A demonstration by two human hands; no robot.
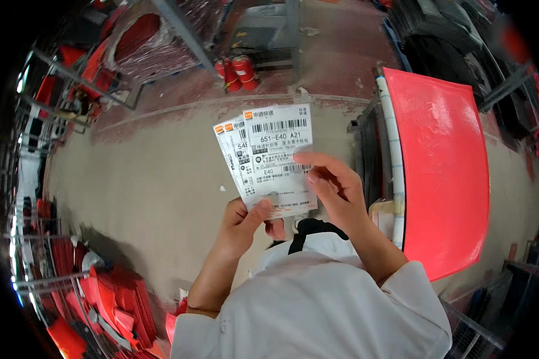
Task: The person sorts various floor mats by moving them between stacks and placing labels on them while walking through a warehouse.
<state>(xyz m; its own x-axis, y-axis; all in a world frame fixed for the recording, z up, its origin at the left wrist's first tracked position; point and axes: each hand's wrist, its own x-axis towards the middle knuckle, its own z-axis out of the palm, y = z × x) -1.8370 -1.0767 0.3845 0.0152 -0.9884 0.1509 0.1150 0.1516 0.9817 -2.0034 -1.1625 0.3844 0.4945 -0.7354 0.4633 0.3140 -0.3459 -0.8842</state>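
Several white shipping labels [272,143] are fanned out in front of my body, with black barcodes and small orange marks at their top corners. My left hand [245,222] pinches them along the lower edge, thumb on top and fingers behind. The front label covers most of those beneath it. At the right edge of the front label is my right hand [336,186], its index finger stretched over the paper and its thumb apart from it. Nothing shows between the right fingers; whether the fingertip touches the label or hovers just over it, I cannot tell.
To my right stands a table with a glossy red sheet [440,173] over it. Red fire extinguishers [238,73] stand ahead beside a grey metal post [292,42]. Stacked red material [118,305] sits on racks at the lower left. Dark rolled material [437,48] lies at the far right.
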